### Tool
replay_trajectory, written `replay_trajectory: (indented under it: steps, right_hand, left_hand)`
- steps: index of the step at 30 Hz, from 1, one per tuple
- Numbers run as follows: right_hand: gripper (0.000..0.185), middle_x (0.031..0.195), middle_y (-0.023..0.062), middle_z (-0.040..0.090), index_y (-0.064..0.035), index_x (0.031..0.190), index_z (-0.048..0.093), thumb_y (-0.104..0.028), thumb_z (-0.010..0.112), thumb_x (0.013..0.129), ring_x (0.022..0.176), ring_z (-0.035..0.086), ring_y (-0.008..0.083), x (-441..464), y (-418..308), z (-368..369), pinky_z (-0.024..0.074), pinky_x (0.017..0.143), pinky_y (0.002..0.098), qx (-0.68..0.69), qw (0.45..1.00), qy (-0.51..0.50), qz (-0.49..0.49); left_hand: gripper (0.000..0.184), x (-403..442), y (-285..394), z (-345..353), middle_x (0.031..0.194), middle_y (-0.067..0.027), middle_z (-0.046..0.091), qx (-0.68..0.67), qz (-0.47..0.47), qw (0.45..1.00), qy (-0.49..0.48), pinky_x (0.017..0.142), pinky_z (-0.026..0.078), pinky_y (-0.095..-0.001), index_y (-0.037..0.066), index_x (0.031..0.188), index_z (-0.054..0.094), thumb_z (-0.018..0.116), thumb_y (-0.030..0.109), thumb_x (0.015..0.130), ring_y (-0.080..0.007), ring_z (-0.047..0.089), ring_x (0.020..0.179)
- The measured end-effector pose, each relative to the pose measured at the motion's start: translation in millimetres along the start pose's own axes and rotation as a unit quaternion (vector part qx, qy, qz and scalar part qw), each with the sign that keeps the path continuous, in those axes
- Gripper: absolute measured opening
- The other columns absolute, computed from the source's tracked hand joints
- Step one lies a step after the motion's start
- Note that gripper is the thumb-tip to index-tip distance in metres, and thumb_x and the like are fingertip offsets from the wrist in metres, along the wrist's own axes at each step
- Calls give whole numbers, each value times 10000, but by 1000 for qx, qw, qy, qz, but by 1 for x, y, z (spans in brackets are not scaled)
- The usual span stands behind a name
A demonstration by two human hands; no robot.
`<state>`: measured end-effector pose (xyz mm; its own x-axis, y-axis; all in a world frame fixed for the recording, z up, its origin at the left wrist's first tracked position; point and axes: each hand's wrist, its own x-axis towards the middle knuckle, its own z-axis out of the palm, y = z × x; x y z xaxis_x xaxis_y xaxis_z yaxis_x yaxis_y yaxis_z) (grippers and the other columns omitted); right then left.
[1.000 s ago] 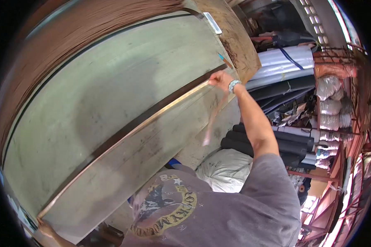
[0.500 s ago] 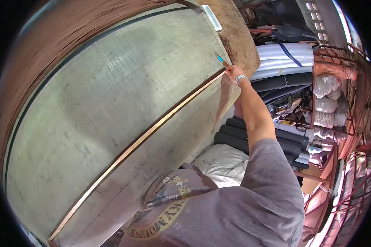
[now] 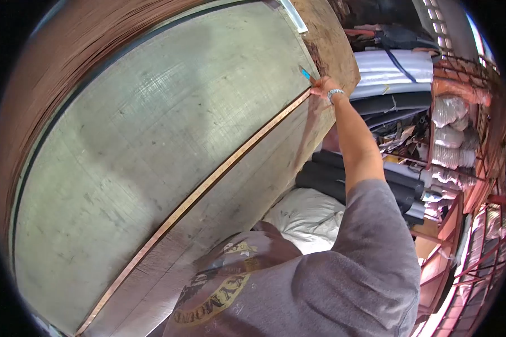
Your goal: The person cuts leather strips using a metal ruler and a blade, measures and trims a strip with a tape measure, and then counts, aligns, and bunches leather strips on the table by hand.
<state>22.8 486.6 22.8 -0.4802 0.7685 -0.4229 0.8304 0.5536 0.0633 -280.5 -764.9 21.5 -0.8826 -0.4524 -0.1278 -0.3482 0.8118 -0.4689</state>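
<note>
A person in a gray printed shirt (image 3: 320,269) leans over a broad greenish worktop (image 3: 123,140), the left hand out of frame and its grip impossible to tell. A pale measuring tape (image 3: 208,184) runs diagonally across the surface, along a narrow dark strip (image 3: 245,155), to the right hand (image 3: 324,89) near the worktop's edge. The right arm stretches forward, elbow slightly bent, the hand low over the surface, fingers pinching the tape's end. A metal band (image 3: 335,93) circles the wrist. Just beside the fingertips lies a small tool (image 3: 306,74) with a blue part. Beyond the edge sit a white sack (image 3: 306,219), black rolls (image 3: 326,180) and, farther off, silvery rolls (image 3: 393,67).
</note>
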Motion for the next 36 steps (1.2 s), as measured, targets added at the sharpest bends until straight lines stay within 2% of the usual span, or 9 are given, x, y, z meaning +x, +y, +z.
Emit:
replay_trajectory:
  steps: [8,11,13,16,22,27,28,33,36]
  right_hand:
    - [150,698,46,721,-8,901,771,-139,816,842,609,664,137,14,1,-4,509,582,318,91,994,-61,-27]
    - [180,687,43,715,-20,852,742,-181,822,848,567,640,130,11,2,-12,488,536,317,127,987,-93,-13]
    - [189,668,36,698,-31,826,723,-189,825,849,546,622,122,23,11,-13,473,508,309,135,981,-134,-43]
    - [227,648,35,678,-40,769,680,-195,826,847,540,620,122,26,15,-12,474,486,304,176,966,-168,-83]
    - [273,647,55,676,-57,723,655,-240,823,836,559,642,136,28,24,-10,508,532,329,182,959,-165,-145]
    - [353,877,119,751,-90,855,705,-401,847,765,866,726,317,32,39,7,556,801,436,188,960,-124,-169]
    - [322,731,96,723,-59,884,729,-362,829,836,714,709,239,24,38,4,532,680,392,180,961,-69,-199]
    - [371,1009,164,748,-62,1004,718,-396,786,857,975,720,368,3,44,-24,559,830,492,193,954,-69,-220]
    - [377,1014,168,707,-51,1043,690,-388,757,888,956,692,376,13,61,4,545,792,501,267,934,120,-206]
  left_hand:
    - [557,9,53,-55,1430,-255,588,-85,-28,991,96,1079,473,-410,-94,1435,507,551,312,1056,-330,610,1267]
    - [578,22,152,-72,1427,-253,593,-265,187,927,189,1084,476,-436,-33,1480,495,585,330,1039,-386,613,1270]
    - [520,-84,283,-157,1411,-213,626,-421,330,840,87,1092,462,-379,-16,1475,522,615,245,1035,-295,623,1280]
    - [223,-322,452,-276,985,-95,744,-480,454,749,-44,808,550,-319,17,1125,719,669,199,1005,-180,691,898]
    - [135,-616,691,-326,735,-20,672,-481,584,613,-228,599,490,-285,23,918,694,700,148,971,-83,600,661]
    - [153,-703,802,-319,740,-75,706,-530,501,657,-192,646,529,-334,5,930,742,728,152,889,-167,645,642]
    - [161,-708,812,-314,739,-86,709,-530,479,677,-177,656,533,-338,6,921,750,732,158,870,-178,655,649]
    - [172,-725,821,-306,794,-155,751,-517,429,733,-111,773,577,-412,21,882,772,735,173,810,-328,738,762]
    - [177,-728,822,-310,795,-159,749,-514,404,746,-129,774,578,-409,22,883,773,740,172,794,-318,738,760]
